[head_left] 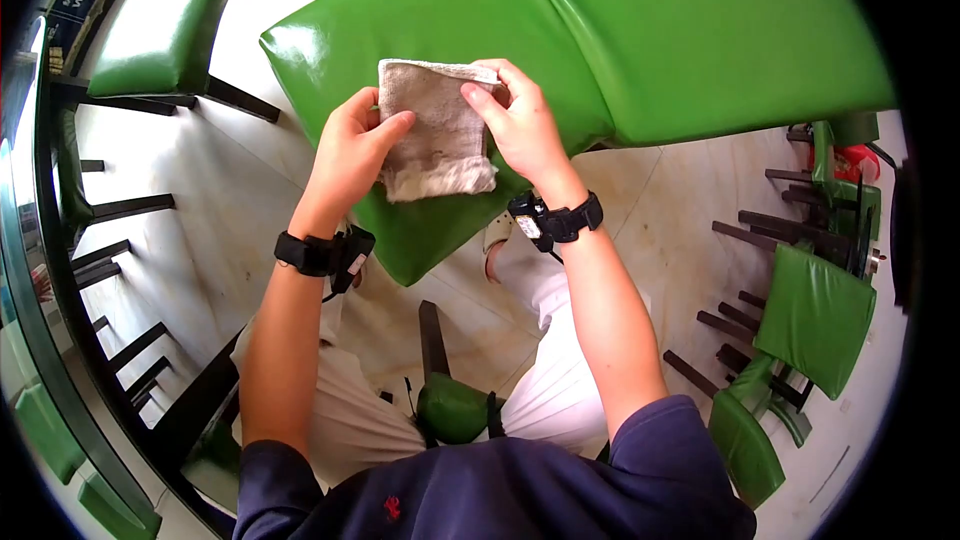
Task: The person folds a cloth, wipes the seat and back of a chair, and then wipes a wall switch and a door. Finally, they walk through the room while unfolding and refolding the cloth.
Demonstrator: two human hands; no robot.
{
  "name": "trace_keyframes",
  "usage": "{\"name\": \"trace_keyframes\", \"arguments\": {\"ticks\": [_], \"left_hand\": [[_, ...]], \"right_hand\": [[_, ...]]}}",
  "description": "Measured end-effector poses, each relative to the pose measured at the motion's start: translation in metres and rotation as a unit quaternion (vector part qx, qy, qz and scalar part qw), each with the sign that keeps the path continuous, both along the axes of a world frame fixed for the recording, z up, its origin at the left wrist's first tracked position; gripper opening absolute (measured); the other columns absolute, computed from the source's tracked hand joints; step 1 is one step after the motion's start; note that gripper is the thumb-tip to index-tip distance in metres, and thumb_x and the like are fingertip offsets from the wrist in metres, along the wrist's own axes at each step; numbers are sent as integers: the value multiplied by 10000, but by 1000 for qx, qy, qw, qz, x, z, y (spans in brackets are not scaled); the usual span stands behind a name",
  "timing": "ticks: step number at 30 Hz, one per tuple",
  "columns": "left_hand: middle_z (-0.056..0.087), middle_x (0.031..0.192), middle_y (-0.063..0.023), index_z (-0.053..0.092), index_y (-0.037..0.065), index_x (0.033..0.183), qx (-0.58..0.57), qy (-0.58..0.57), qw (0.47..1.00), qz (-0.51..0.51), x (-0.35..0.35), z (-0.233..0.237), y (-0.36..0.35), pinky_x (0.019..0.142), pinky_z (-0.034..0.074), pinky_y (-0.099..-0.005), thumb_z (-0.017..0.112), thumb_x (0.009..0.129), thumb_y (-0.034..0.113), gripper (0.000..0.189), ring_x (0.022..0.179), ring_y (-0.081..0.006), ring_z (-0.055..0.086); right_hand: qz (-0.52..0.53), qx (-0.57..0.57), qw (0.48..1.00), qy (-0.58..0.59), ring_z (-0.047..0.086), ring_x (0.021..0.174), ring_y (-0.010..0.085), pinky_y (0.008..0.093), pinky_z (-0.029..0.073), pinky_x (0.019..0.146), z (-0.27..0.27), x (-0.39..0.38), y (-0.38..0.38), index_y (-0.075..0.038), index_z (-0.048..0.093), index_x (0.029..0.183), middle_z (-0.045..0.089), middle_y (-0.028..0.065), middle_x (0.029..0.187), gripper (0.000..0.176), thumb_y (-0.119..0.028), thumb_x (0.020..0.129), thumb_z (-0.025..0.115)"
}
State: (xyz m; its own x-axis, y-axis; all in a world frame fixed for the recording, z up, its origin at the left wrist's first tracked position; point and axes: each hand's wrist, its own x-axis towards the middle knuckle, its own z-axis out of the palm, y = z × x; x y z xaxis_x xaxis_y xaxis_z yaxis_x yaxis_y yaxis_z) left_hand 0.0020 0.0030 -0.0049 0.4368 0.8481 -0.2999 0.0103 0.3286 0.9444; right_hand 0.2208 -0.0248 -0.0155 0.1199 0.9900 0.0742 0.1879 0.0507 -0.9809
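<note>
A folded beige cloth (435,135) with a pale edge along its top is held up over the seat of a green padded chair (340,60). My left hand (360,140) grips its left edge, thumb lying on the front and fingers behind it. At the upper right corner my right hand (515,120) pinches the cloth between thumb and fingers. The cloth's lower end looks frayed and bunched. Each wrist carries a black strapped device, one on the left wrist (325,255) and one on the right wrist (550,220).
The green chair's backrest (710,30) spreads to the upper right. Another green chair (170,20) stands at the upper left, and several more green chairs (815,320) are on the right. A dark-framed glass table (60,340) runs along the left. Pale tiled floor (640,240) lies below.
</note>
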Motion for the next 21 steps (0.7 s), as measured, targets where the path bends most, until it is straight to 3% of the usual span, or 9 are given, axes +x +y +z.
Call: {"name": "trace_keyframes", "arguments": {"ticks": [2, 4, 7, 8, 10, 11, 13, 17, 21], "left_hand": [[707, 1047, -70, 596, -43, 1205, 52, 72, 996, 10, -2, -2, 0, 751, 525, -249, 629, 999, 101, 254, 867, -76, 640], [699, 1019, -60, 597, -42, 1179, 88, 58, 994, 32, 2, -3, 0, 755, 516, -254, 626, 1000, 101, 230, 873, -76, 632], [691, 996, -54, 602, -49, 1168, 140, 56, 987, 59, 4, 1, -4, 775, 508, -260, 624, 994, 88, 223, 880, -83, 618], [688, 989, -57, 606, -54, 1156, 158, 83, 980, 92, 6, 3, -4, 788, 504, -266, 624, 991, 88, 218, 884, -89, 610], [684, 983, -59, 611, -58, 1144, 175, 110, 970, 126, 4, 0, -1, 801, 500, -271, 624, 988, 88, 215, 888, -96, 601], [694, 983, -69, 618, -59, 1125, 187, 127, 957, 180, 0, -8, 4, 793, 503, -285, 632, 973, 94, 216, 874, -116, 611], [705, 984, -100, 634, -66, 1107, 184, 137, 940, 253, -6, -18, 13, 792, 511, -316, 641, 941, 103, 237, 882, -159, 625], [706, 984, -117, 641, -73, 1111, 161, 83, 944, 277, -10, -25, 16, 792, 512, -313, 648, 935, 106, 251, 877, -151, 628], [675, 1033, -77, 622, -65, 1163, 143, 162, 944, 248, -17, -19, 17, 788, 492, -282, 653, 954, 110, 275, 885, -116, 588]], "right_hand": [[2, 4, 1000, -7, 649, 861, 144, 292, 526, 757, -2, -3, -4, -16, 641, 1168, 693, 52, 960, 285, -194, 958, 714], [-6, -13, 1000, -17, 665, 1038, 200, 334, 545, 861, 7, -5, -4, -22, 591, 1261, 671, 110, 1188, 396, -177, 927, 737], [-73, 35, 994, -77, 645, 1056, 240, 372, 537, 884, 9, -12, -7, -43, 577, 1296, 619, 123, 1251, 448, -171, 903, 750], [-71, 36, 994, -78, 645, 1056, 240, 372, 537, 884, 9, -10, -7, -43, 577, 1296, 619, 123, 1251, 448, -171, 903, 750], [-80, 129, 959, -238, 630, 1052, 276, 395, 531, 897, 7, -7, -4, -53, 590, 1279, 595, 129, 1241, 445, -171, 883, 752], [-55, 133, 958, -250, 622, 1030, 298, 399, 523, 910, 6, -8, -4, -55, 607, 1241, 606, 130, 1166, 412, -171, 872, 748], [29, 150, 952, -267, 615, 1070, 290, 407, 511, 939, 14, -16, -9, -65, 631, 1185, 625, 120, 1179, 358, -204, 876, 746], [123, 184, 920, -324, 595, 1148, 302, 460, 437, 1063, 9, -37, -21, -94, 660, 1189, 639, 82, 1230, 383, -254, 855, 759], [186, 180, 898, -356, 592, 1132, 273, 445, 408, 1085, 9, -35, -24, -107, 718, 1099, 667, 49, 1132, 288, -255, 854, 747]]}}
